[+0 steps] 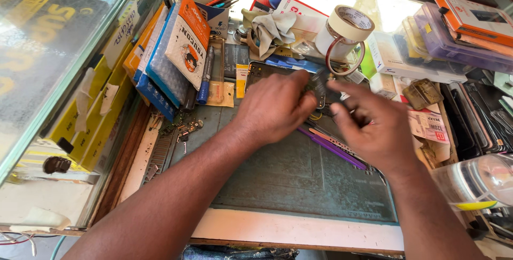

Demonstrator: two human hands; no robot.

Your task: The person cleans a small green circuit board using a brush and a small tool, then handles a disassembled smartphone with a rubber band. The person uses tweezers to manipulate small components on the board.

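Note:
My left hand (273, 106) and my right hand (374, 126) meet over the far part of a grey-green work mat (299, 180). Between their fingertips they hold a small dark part (319, 86) with metal bits; it is blurred and partly hidden by the fingers. The left thumb and fingers pinch it from the left, and the right fingers touch it from the right. A purple flat tool (331, 148) and a thin metal tool beside it lie on the mat under my right hand.
A roll of cream tape (346, 28) and a crumpled cloth (270, 30) sit behind the hands. Packets and a blue pen (205, 76) lean at left beside a glass case (59, 62). Boxes stack at right; a clear plastic container (475, 180) stands near right.

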